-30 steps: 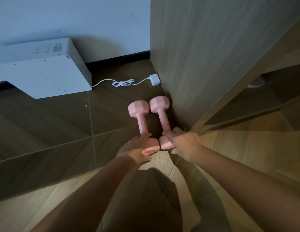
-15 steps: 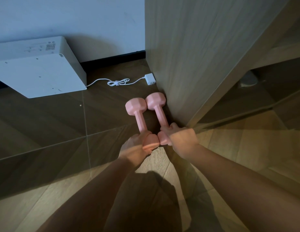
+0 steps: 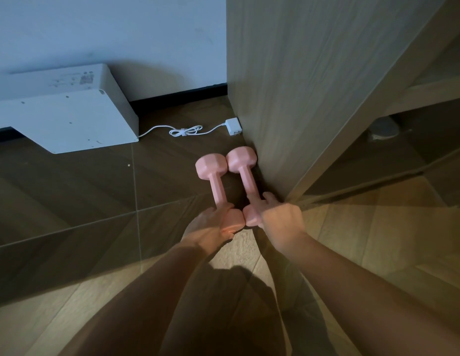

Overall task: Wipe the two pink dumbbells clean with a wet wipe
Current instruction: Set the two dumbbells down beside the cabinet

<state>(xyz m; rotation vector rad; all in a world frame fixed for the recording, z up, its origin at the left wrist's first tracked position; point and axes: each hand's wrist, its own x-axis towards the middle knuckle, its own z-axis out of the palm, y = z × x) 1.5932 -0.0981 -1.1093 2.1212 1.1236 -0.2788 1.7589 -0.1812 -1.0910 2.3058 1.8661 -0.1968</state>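
Judging from how things lie, the wiping has not begun: no wet wipe shows anywhere, and both pink dumbbells lie on the dark tiled floor (image 3: 69, 201), side by side at the foot of the wooden cabinet panel (image 3: 288, 86). A white box-shaped appliance (image 3: 64, 119) sits by the wall, its white cord and plug (image 3: 231, 126) trailing toward the panel. The left dumbbell (image 3: 214, 181) and the right dumbbell (image 3: 243, 170), which touches the panel, meet at their near heads. The left hand (image 3: 211, 227) is cupped over its dumbbell's near head, fingers reaching the handle; the right hand (image 3: 281, 218) likewise closes on its dumbbell's near end. Whether either grasp is firm, I cannot tell. Fetching a wipe and cleaning both weights remains. Compared with a second ago, both hands have slid further onto the dumbbells, which have not visibly moved.
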